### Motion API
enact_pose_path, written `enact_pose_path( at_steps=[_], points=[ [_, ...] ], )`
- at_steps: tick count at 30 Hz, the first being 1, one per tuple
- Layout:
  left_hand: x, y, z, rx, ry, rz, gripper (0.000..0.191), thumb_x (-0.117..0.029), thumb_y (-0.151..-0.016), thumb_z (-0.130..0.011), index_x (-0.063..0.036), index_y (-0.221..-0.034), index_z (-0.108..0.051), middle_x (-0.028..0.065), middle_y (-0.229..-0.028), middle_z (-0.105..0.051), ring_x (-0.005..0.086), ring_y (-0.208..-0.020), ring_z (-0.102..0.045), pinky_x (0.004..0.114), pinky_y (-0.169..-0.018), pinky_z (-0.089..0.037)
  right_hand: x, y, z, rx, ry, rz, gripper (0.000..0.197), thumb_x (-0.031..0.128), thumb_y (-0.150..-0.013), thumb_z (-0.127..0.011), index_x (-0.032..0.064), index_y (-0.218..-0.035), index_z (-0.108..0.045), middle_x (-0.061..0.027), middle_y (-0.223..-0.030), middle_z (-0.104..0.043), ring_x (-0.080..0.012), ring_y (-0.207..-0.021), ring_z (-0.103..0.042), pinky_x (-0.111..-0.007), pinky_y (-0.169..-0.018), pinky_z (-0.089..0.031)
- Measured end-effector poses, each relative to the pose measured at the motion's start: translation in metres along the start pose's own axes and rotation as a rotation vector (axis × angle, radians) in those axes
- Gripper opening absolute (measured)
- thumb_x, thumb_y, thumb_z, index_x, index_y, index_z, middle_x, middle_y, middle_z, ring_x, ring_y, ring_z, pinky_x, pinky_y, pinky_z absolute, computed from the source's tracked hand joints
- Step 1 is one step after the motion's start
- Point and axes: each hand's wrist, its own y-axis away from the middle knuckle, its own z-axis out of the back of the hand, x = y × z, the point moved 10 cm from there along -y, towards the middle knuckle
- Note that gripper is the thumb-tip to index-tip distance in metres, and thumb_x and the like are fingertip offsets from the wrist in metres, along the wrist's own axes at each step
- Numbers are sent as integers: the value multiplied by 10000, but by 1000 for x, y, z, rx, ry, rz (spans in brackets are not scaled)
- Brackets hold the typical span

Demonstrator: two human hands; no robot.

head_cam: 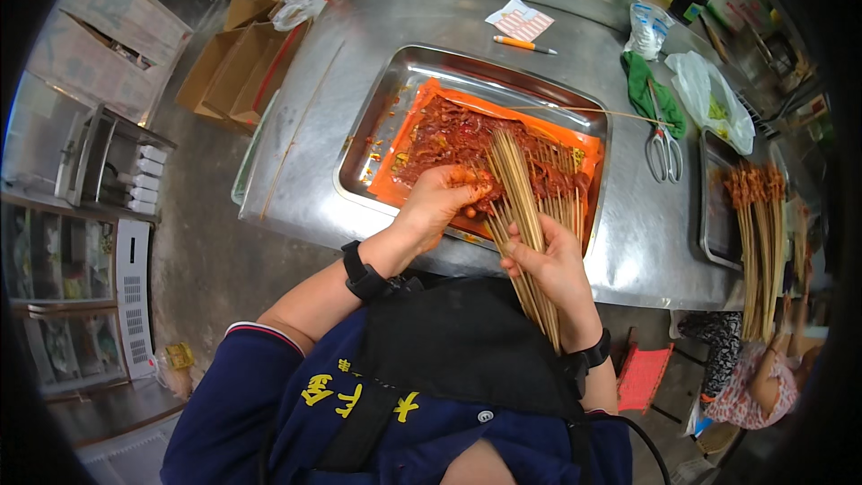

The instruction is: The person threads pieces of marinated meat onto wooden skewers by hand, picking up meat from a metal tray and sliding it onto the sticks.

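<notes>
A bundle of thin bamboo skewers (515, 178) is gripped in my right hand (555, 252), slanting up over the marinated meat. My left hand (448, 195), its fingertips coated red with marinade, pinches meat beside the bundle; how many pieces it holds is hidden. Sliced red marinated meat (444, 135) lies on an orange plastic sheet (385, 182) inside a steel tray (367, 121). Finished meat skewers (559, 178) rest in a row at the tray's right side, sticks pointing towards me. One loose skewer (592, 110) lies across the tray's far right rim.
On the steel table (316, 128) lie an orange pen (525, 45), a printed paper (520, 19), scissors (663, 148) and a green cloth (646, 81). More meat skewers (754, 195) jut over a smaller tray (714, 242) at right. A seated person (747, 384) is nearby. Cardboard boxes (242, 74) stand left.
</notes>
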Motion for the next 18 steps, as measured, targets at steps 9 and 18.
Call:
enact_pose_path(
  at_steps=[9, 18],
  points=[
    [-23, 0, 15, -262, -685, -292, 267, -88, -700, -582, 77, -899, -514, 130, -750, -578, 221, -678, -548, 349, -618, -446, 19, 8, -13, 101, 140, 8, 260, 96, -813, -571, -13, -1039, -503, -82, -912, -596, -129, -728, -593, -224, -642, -485],
    [-55, -4, 70, -321, -520, -356, 189, -27, -788, -552, 15, -972, -543, 31, -828, -597, 99, -748, -559, 229, -649, -447, 19, 3, 2, 91, -166, 73, 242, 44, -871, -431, -32, -1100, -445, -169, -1058, -552, -227, -985, -567, -324, -828, -486]
  ],
)
